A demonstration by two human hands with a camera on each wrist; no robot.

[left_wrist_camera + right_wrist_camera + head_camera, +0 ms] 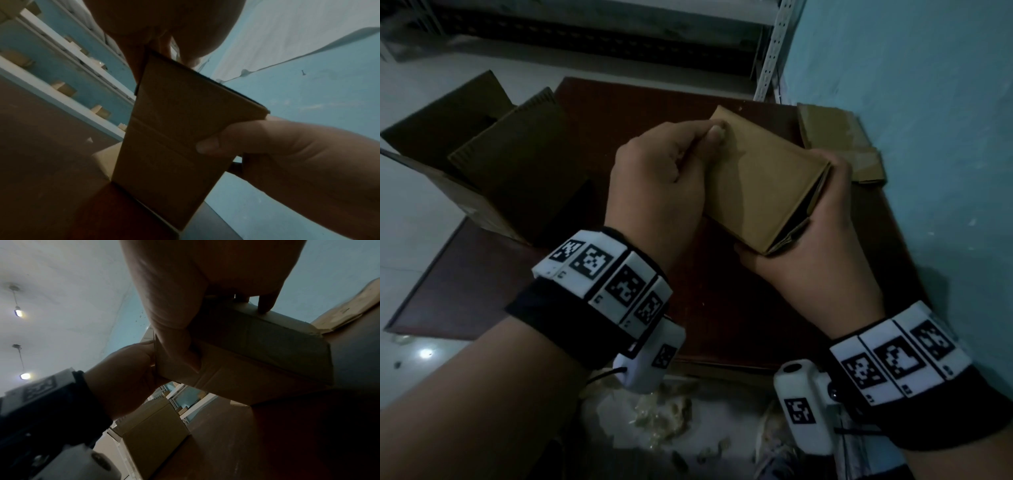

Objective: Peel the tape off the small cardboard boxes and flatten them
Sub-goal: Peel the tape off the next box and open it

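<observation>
Both hands grip the box (763, 185): left hand (657, 192) pinches its left edge, right hand (822, 233) cups the open end. Squeeze diagonally along creases to collapse flat.

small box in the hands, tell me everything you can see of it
The small box is plain brown cardboard, partly collapsed and tilted, held above the dark red-brown table. Its right end gapes open, showing dark inside between loose flaps. The left hand pinches its far left corner with the thumb on top; the right hand cups the open end. Clear tape crosses its underside.
</observation>
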